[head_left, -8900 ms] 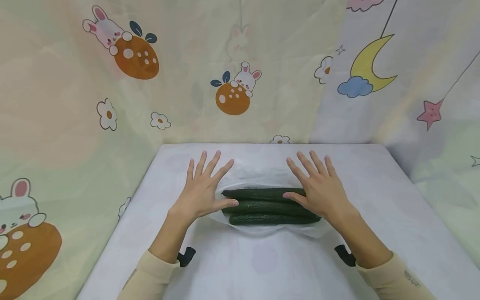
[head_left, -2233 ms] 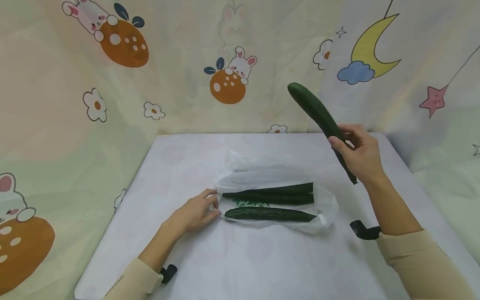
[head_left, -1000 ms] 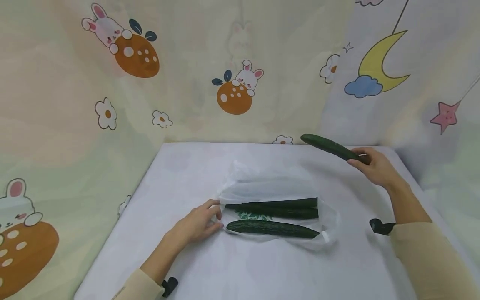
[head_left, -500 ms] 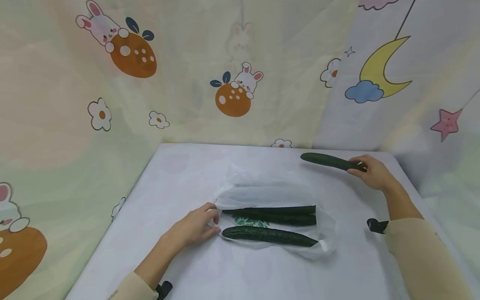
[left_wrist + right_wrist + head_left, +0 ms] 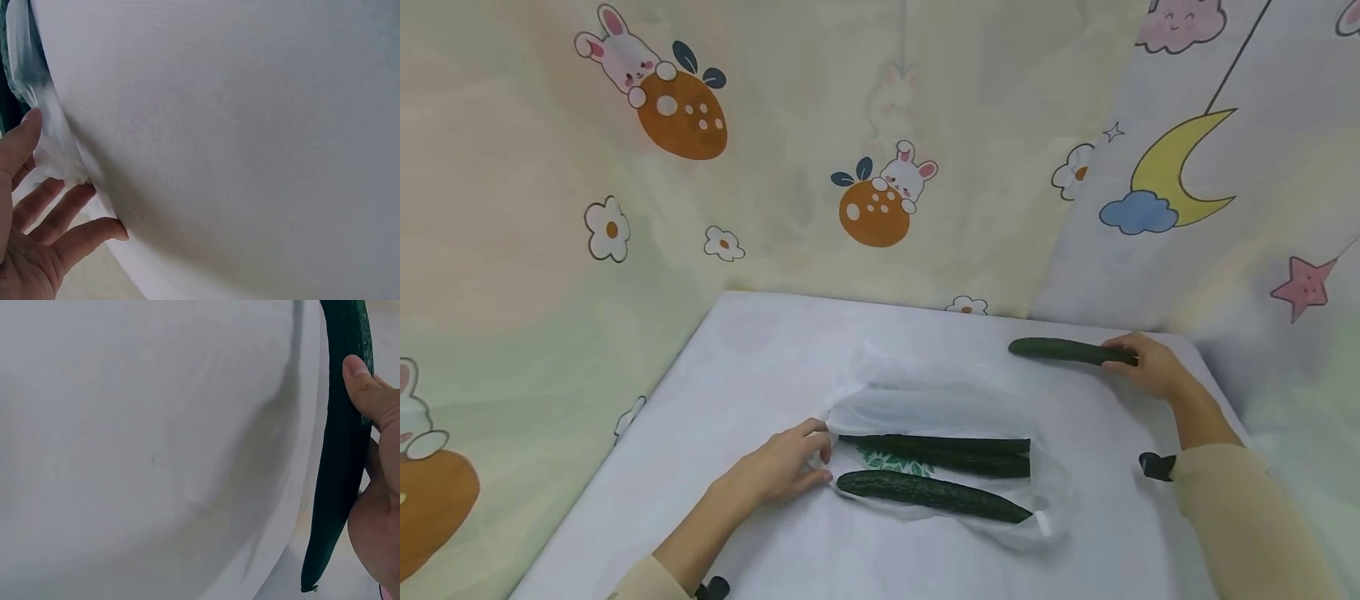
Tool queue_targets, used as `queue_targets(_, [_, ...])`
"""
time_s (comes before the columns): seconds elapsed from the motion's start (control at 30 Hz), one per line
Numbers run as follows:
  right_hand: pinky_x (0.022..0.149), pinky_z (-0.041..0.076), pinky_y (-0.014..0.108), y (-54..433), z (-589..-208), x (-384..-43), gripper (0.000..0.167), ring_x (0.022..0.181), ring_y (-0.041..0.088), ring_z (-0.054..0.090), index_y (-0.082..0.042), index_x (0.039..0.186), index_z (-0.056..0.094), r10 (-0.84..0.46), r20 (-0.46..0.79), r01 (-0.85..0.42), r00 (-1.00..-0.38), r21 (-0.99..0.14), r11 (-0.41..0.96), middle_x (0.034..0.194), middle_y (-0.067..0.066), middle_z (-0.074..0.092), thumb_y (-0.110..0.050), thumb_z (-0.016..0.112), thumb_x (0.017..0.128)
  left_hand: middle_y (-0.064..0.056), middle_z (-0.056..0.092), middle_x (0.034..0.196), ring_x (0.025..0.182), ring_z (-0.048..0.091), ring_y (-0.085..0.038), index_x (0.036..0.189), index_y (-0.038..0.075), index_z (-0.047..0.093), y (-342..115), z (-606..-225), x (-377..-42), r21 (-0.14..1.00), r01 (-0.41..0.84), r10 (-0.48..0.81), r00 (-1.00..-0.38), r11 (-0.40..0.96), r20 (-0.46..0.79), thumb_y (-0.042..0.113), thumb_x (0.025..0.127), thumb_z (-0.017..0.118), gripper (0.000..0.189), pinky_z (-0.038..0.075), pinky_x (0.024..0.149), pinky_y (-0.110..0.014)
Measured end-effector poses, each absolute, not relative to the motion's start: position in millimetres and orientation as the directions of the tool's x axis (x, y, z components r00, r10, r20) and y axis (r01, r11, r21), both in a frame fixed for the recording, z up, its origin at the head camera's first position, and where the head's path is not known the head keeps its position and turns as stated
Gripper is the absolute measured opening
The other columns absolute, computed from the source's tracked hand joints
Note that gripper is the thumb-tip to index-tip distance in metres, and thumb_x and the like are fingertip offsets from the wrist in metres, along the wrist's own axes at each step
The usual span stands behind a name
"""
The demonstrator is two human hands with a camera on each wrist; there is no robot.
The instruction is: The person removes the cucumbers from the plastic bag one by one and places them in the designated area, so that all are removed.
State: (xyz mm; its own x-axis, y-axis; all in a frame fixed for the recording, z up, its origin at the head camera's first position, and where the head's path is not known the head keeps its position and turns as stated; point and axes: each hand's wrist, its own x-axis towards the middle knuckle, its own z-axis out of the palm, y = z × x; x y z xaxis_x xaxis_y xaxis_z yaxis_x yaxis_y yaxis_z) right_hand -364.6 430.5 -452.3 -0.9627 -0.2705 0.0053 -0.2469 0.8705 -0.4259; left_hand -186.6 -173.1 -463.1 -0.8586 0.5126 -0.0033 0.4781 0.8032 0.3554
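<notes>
At the back right, my right hand (image 5: 1153, 367) holds a dark green cucumber (image 5: 1051, 349) by its right part, low over the table and roughly level. In the right wrist view the thumb (image 5: 359, 375) lies along the cucumber (image 5: 340, 450), its other fingers mostly behind it. A thin white plastic bag (image 5: 925, 412) lies mid-table with a green print. Within it show a front cucumber (image 5: 932, 493) and, partly under the film, two more cucumbers (image 5: 955, 454). My left hand (image 5: 778, 467), fingers bent, grips the bag's left end; the left wrist view shows fingertips at the crumpled film (image 5: 56, 137).
The white table (image 5: 760, 358) ends at a back edge just beyond the held cucumber. Behind and beside it hangs a printed cloth (image 5: 790, 208) with rabbits, flowers and a moon. A black wrist mount (image 5: 1156, 467) sits on the right wrist.
The right hand has lifted a cucumber out of the bag, swung it to the back right and lowered it toward the table. The left hand has moved to the bag's left end and stays there.
</notes>
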Motion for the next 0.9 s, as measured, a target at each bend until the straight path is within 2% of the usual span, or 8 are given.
queue_targets(0.17, [0.101,0.033,0.074,437,-461,-356,0.044,0.126,0.061,0.043,0.003,0.135,0.056,-0.27,0.034,-0.261,-0.962,-0.392,0.882,0.137,0.034,0.048,-0.024,0.066,0.102,0.003,0.057,0.125,0.09,0.06,-0.012,0.097,0.021,0.064,-172,-467,-182,0.353,0.494,0.525,-0.851,0.795,0.009,0.028,0.091,0.079,0.018,0.053,0.08,-0.035])
queue_targets(0.3, [0.102,0.033,0.073,433,-469,-357,0.041,0.125,0.061,0.043,0.007,0.134,0.056,-0.247,0.036,-0.238,-0.968,-0.424,0.874,0.135,0.037,0.047,-0.016,0.065,0.102,0.003,0.058,0.125,0.088,0.059,-0.011,0.097,0.021,0.064,-172,-468,-182,0.343,0.493,0.525,-0.851,0.799,0.002,0.028,0.091,0.08,0.018,0.053,0.077,-0.035])
queue_targets(0.37, [0.104,0.031,0.073,430,-473,-357,0.042,0.129,0.062,0.039,0.007,0.136,0.054,-0.205,0.012,-0.187,-0.979,-0.456,0.87,0.139,0.039,0.044,-0.015,0.063,0.102,0.003,0.059,0.124,0.088,0.058,-0.011,0.097,0.021,0.064,-173,-466,-182,0.341,0.488,0.52,-0.854,0.804,-0.004,0.028,0.091,0.08,0.018,0.052,0.077,-0.035])
queue_targets(0.53, [0.108,0.025,0.074,422,-471,-358,0.051,0.138,0.062,0.028,0.003,0.145,0.047,-0.126,-0.007,-0.108,-0.992,-0.472,0.875,0.15,0.039,0.035,-0.021,0.062,0.103,0.004,0.059,0.122,0.092,0.06,-0.014,0.097,0.02,0.066,-173,-463,-184,0.358,0.473,0.509,-0.861,0.805,-0.01,0.027,0.09,0.08,0.017,0.052,0.081,-0.037])
queue_targets(0.67, [0.107,0.027,0.075,414,-455,-357,0.059,0.138,0.061,0.031,0.003,0.149,0.042,-0.154,0.049,-0.159,-0.987,-0.483,0.861,0.149,0.036,0.041,-0.03,0.063,0.103,0.004,0.058,0.122,0.091,0.06,-0.014,0.097,0.02,0.066,-174,-463,-185,0.357,0.472,0.511,-0.86,0.806,-0.016,0.027,0.091,0.079,0.016,0.052,0.081,-0.037])
queue_targets(0.9, [0.104,0.034,0.073,399,-427,-340,0.068,0.137,0.059,0.038,0.002,0.153,0.038,-0.175,0.092,-0.196,-0.98,-0.574,0.795,0.148,0.035,0.044,-0.038,0.062,0.103,0.002,0.058,0.12,0.088,0.058,-0.014,0.099,0.018,0.066,-174,-462,-188,0.334,0.492,0.525,-0.851,0.804,-0.01,0.026,0.091,0.079,0.017,0.053,0.082,-0.037])
